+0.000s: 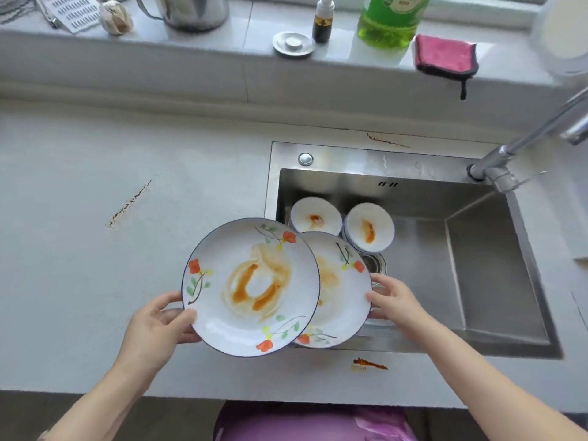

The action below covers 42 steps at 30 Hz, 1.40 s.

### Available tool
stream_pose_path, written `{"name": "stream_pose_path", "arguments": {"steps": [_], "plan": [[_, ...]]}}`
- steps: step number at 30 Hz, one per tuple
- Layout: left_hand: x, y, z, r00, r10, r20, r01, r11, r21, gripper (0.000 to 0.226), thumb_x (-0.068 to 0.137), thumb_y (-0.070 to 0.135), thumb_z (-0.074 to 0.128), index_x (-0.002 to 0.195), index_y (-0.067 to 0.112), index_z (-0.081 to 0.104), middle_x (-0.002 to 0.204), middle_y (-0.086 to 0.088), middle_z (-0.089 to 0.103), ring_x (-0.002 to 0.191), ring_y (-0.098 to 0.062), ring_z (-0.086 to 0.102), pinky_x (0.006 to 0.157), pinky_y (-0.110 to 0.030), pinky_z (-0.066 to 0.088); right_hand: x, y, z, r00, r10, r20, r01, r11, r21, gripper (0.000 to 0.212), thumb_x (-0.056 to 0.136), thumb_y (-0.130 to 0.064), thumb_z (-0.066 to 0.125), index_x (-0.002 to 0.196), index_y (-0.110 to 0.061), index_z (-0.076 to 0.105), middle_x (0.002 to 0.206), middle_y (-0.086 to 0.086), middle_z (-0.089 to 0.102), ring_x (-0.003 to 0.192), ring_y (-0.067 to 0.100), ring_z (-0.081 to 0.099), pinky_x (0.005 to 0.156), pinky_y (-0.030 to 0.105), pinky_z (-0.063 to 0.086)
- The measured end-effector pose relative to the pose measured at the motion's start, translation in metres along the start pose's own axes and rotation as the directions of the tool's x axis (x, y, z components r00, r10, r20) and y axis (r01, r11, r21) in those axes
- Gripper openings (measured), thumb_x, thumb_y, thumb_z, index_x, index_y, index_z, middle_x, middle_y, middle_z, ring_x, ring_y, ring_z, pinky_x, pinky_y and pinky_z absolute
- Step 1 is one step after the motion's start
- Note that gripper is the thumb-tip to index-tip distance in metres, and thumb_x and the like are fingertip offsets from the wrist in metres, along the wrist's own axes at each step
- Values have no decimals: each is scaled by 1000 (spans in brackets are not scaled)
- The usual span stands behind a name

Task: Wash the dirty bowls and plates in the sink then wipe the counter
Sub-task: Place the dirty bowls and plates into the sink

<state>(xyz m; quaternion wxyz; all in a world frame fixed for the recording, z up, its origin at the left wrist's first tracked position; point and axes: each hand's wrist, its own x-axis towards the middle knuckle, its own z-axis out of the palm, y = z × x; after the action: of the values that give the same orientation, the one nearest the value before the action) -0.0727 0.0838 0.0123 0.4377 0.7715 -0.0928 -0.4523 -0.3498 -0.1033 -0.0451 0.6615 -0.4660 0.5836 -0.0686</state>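
Note:
My left hand (159,323) grips the left rim of a floral plate (251,288) smeared with orange sauce, held over the sink's left edge. A second dirty floral plate (342,291) lies partly under it, and my right hand (393,299) holds its right rim. Two small white bowls sit in the steel sink (496,275) behind the plates: a left bowl (315,216) and a right bowl (369,227), both sauce-stained. The sink drain (375,264) shows between the plates and bowls.
Sauce stains mark the counter (79,249) at the left (130,203), behind the sink (386,141) and at its front edge (369,364). The faucet (521,144) stands at the right. On the ledge: green detergent bottle (389,20), pink cloth (444,57), kettle (194,9).

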Motion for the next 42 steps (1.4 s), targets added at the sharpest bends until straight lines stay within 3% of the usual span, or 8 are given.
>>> {"name": "stream_pose_path", "arguments": {"steps": [3,7,12,15,21,25,32,42], "plan": [[8,14,48,998,41,43,-42,999,19,23,87,-10,51,98,8,59,59,-1,71,47,-13,64,49,-17,53,-7,15,-69,971,13,-237,-3,999,42,37,89,10,43,122,-4,53,102,19,66,76,28,64,58,25,58],[21,21,122,991,53,119,-63,995,79,24,88,-9,51,105,6,57,58,3,70,48,-13,66,50,-18,54,1,41,-143,873,88,-479,-25,990,136,36,88,12,42,121,2,53,101,17,62,75,29,60,49,20,55],[33,13,218,987,48,155,-74,983,170,21,88,-9,52,102,5,59,56,8,69,48,-10,65,50,-22,56,36,67,-199,766,254,-590,-43,937,348,34,86,16,38,113,4,55,114,21,58,97,35,57,76,41,50],[39,3,259,989,10,146,-43,974,224,24,88,-6,53,105,11,58,57,9,70,50,-13,66,55,-26,58,72,83,-218,720,378,-581,-82,879,470,37,87,16,36,119,5,52,122,19,57,111,40,55,79,43,50],[52,-14,306,992,-43,121,7,959,284,31,88,-4,53,88,26,60,60,-2,70,50,-14,62,63,-29,55,143,106,-228,699,494,-517,-109,788,606,43,85,12,33,121,1,53,119,16,58,107,38,58,76,40,54],[61,-24,322,990,-91,106,53,946,319,25,88,-5,53,99,17,61,61,-2,71,51,-18,62,73,-39,55,169,117,-225,683,545,-487,-117,739,663,48,84,8,33,123,-8,56,121,12,60,105,36,60,79,42,56],[68,-34,336,991,-79,107,34,930,367,25,87,-6,54,99,16,60,55,0,68,48,-13,60,52,-17,54,181,125,-233,725,514,-459,-46,701,712,48,90,11,35,133,-8,48,127,8,56,114,32,56,86,38,52],[73,-42,344,987,-87,133,26,915,402,24,88,-5,54,105,12,56,67,-10,66,54,-22,57,58,-25,55,187,127,-248,845,409,-344,-40,690,723,45,96,5,37,137,-10,44,131,1,54,121,23,52,104,33,40]]}}
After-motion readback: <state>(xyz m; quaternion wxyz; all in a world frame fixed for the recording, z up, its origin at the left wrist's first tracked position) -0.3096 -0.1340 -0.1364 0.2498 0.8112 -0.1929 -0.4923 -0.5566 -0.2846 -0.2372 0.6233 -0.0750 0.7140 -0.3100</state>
